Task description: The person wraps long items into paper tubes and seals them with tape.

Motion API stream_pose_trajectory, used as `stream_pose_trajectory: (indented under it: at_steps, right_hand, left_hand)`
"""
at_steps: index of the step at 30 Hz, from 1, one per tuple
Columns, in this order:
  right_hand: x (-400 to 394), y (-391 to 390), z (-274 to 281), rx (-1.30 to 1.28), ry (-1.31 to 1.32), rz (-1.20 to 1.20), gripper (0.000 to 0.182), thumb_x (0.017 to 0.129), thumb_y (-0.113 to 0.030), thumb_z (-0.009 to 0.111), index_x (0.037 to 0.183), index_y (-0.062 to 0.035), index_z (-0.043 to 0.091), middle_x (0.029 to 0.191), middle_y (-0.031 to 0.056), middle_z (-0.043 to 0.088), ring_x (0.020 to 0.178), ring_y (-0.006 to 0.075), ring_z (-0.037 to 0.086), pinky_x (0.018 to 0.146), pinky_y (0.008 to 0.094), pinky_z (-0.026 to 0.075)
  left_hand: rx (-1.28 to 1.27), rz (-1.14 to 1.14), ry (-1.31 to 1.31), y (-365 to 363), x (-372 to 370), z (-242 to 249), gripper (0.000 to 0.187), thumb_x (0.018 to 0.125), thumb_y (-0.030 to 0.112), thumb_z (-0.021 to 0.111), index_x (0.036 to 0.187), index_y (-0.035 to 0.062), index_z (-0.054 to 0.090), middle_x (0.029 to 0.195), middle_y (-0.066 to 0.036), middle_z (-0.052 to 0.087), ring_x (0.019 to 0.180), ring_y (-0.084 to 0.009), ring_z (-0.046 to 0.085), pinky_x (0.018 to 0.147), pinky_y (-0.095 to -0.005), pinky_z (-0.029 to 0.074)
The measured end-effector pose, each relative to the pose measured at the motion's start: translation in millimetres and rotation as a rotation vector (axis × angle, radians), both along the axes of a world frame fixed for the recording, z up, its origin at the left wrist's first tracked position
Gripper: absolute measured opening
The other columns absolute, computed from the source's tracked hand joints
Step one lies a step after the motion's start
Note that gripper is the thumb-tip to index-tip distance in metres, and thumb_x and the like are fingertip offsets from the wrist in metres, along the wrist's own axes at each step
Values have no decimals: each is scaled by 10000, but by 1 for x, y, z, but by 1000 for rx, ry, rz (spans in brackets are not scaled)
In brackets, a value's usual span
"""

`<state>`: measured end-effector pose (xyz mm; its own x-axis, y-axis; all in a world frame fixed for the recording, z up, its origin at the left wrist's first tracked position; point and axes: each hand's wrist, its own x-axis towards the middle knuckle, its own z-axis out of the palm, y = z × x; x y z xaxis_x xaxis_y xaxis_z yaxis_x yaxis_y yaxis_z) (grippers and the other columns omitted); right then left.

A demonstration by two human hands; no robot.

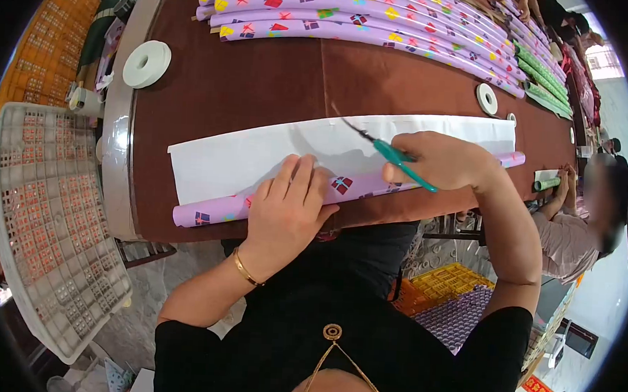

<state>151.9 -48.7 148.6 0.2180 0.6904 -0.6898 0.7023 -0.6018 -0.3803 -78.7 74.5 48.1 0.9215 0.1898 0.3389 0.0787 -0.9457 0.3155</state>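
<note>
A lilac roll of gift wrap (221, 213) printed with small presents lies along the table's near side, its white underside (223, 161) partly unrolled beyond it. My left hand (289, 202) rests on the roll with fingers stretched over it, their tips on the white paper. My right hand (436, 160) is closed around the teal handles of a pair of scissors (389, 153). The dark blades point away to the left, above the white sheet and the brown tabletop. A gold bracelet circles my left wrist.
Several patterned lilac rolls (366, 21) and green rolls (544, 79) line the table's far side. White tape rolls (147, 64) (487, 99) sit on the brown tabletop (256, 79). A plastic crate (56, 232) stands left; a person (575, 231) works at right.
</note>
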Motion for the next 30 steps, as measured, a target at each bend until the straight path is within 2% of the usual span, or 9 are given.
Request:
stream_pose_trajectory:
  at_steps: [2, 5, 12, 14, 15, 21, 24, 26, 30]
  right_hand:
    - [6, -13, 7, 40, -27, 14, 649, 910, -628, 551, 1023, 8, 605, 847, 200, 638, 790, 369, 613, 739, 450, 468]
    - [11, -28, 21, -102, -277, -42, 698, 864, -684, 553, 1035, -9, 601, 917, 245, 655, 918, 464, 614, 795, 519, 464]
    - [14, -39, 22, -299, -263, -42, 680, 837, -663, 584, 984, -2, 655, 954, 253, 677, 951, 446, 631, 844, 499, 474]
    - [15, -42, 18, -268, -304, -35, 727, 807, -709, 539, 929, -14, 714, 912, 251, 692, 912, 429, 655, 867, 479, 483]
    - [16, -41, 18, -268, -302, -37, 727, 807, -709, 539, 929, -14, 714, 912, 251, 692, 912, 429, 655, 867, 479, 483]
    - [19, -37, 15, -349, -285, -2, 699, 824, -677, 557, 970, -2, 664, 949, 244, 682, 939, 438, 635, 862, 485, 467]
    - [19, -39, 14, -331, -283, -6, 695, 824, -673, 558, 947, 2, 668, 921, 246, 682, 918, 432, 641, 860, 485, 465]
    - [19, -43, 13, -300, -290, -16, 764, 795, -728, 534, 883, 11, 705, 872, 249, 686, 887, 423, 656, 873, 482, 475]
    - [21, -48, 15, -282, -317, -12, 696, 813, -677, 569, 903, 3, 684, 857, 242, 683, 877, 429, 649, 829, 484, 476]
  left_hand:
    - [-11, -2, 40, 0, 0, 8, 561, 739, 308, 784, 1195, 39, 598, 1274, -132, 583, 1203, -313, 542, 878, -402, 450]
    - [-62, -24, 97, -2, 10, 19, 590, 733, 313, 788, 1213, 37, 582, 1301, -142, 560, 1217, -323, 528, 913, -419, 446]
    - [-80, -177, 9, -31, 55, 16, 636, 726, 295, 791, 1238, 7, 545, 1286, -181, 538, 1222, -347, 504, 992, -441, 435]
    - [-75, -190, 24, -36, 63, 13, 630, 730, 316, 778, 1217, -8, 546, 1244, -173, 534, 1202, -334, 500, 970, -423, 438]
    - [-69, -199, 38, -37, 65, 12, 627, 734, 337, 766, 1197, -23, 546, 1202, -166, 530, 1182, -321, 496, 948, -404, 441]
    - [-42, -195, 17, -38, 65, 6, 612, 742, 335, 756, 1195, -18, 545, 1213, -170, 526, 1180, -324, 492, 954, -408, 439]
    - [-95, -186, 53, -39, 65, 7, 611, 746, 272, 771, 1241, 3, 536, 1278, -180, 536, 1220, -353, 497, 992, -434, 441]
    - [-70, -191, 36, -38, 65, 5, 609, 746, 299, 764, 1222, -6, 537, 1255, -180, 536, 1205, -344, 496, 977, -424, 441]
    - [-51, -191, 15, -38, 65, 3, 612, 746, 326, 758, 1204, -13, 537, 1238, -182, 540, 1195, -341, 497, 963, -419, 441]
